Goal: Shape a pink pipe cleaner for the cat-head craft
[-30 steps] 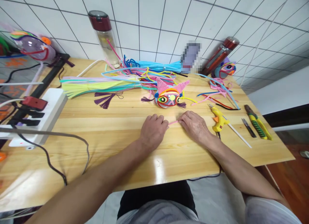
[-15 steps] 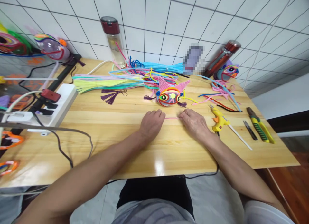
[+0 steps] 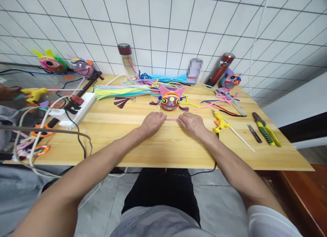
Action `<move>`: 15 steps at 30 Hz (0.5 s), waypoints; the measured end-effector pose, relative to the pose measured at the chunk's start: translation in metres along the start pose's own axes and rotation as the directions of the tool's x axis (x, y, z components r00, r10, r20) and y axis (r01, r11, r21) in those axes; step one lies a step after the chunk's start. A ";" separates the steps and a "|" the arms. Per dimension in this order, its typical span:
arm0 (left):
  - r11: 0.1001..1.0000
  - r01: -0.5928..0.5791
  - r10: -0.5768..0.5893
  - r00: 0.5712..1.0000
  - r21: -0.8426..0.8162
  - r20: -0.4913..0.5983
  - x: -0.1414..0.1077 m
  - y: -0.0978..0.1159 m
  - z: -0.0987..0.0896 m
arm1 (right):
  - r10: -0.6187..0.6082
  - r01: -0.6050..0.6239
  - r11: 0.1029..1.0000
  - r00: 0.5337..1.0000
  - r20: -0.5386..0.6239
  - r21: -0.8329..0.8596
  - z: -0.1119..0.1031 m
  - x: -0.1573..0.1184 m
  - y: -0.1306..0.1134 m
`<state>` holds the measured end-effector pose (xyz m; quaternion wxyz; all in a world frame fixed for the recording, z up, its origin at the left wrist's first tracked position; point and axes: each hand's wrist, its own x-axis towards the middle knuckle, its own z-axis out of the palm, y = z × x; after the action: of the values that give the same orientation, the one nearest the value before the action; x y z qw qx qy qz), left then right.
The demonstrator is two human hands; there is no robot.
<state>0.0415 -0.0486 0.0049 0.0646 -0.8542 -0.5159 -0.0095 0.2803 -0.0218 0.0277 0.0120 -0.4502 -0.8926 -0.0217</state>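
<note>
Between my two hands a short pink pipe cleaner (image 3: 172, 119) stretches level, just above or on the wooden table. My left hand (image 3: 154, 122) is closed on its left end, knuckles up. Closed on the other end is my right hand (image 3: 191, 123); the fingertips of both are partly hidden. Just beyond them sits a round mask-like ornament (image 3: 170, 101) with pink pointed ears, ringed eyes and purple tassels at its sides. A loose purple tassel (image 3: 122, 102) lies to its left. To the right of my right hand rests a yellow glue gun (image 3: 220, 122) with a white glue stick.
Pipe cleaner bundles (image 3: 122, 91) lie along the back, near a glass bottle (image 3: 127, 63) and a red flask (image 3: 221, 69). Pliers (image 3: 267, 129) and small snips (image 3: 254, 133) lie at right. A white power strip (image 3: 79, 110) with cords stands left; beyond it a co-worker's hand (image 3: 9, 92) is near another glue gun (image 3: 33, 94).
The camera view has tilted up and shifted, bringing the co-worker's hand and second glue gun into sight. My hands still hold the pink pipe cleaner, with a slightly shorter span showing.
</note>
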 end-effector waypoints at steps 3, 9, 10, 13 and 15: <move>1.000 0.023 -0.024 0.999 0.019 0.022 -0.006 -0.006 -0.004 | -0.052 0.056 0.996 0.997 -0.053 0.067 0.004 0.001 -0.001; 0.998 0.066 -0.066 0.997 0.005 0.045 -0.030 -0.021 -0.006 | -0.109 0.157 0.940 0.980 -0.168 0.304 0.018 0.002 -0.006; 0.998 0.067 -0.067 0.997 0.009 0.046 -0.031 -0.022 -0.006 | -0.105 0.166 0.923 0.977 -0.186 0.348 0.020 0.003 -0.007; 0.999 0.048 -0.048 0.999 0.012 0.026 -0.026 -0.018 -0.004 | -0.066 0.143 0.899 0.979 -0.195 0.413 0.019 0.003 -0.007; 1.000 0.017 -0.017 1.000 -0.006 -0.005 -0.018 -0.011 -0.005 | -0.019 0.082 0.922 0.986 -0.169 0.379 0.011 0.001 -0.006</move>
<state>0.0238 -0.0597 0.0094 0.0633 -0.8499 -0.5229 -0.0140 0.2749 -0.0240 0.0167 0.1718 -0.4126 -0.8869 0.1169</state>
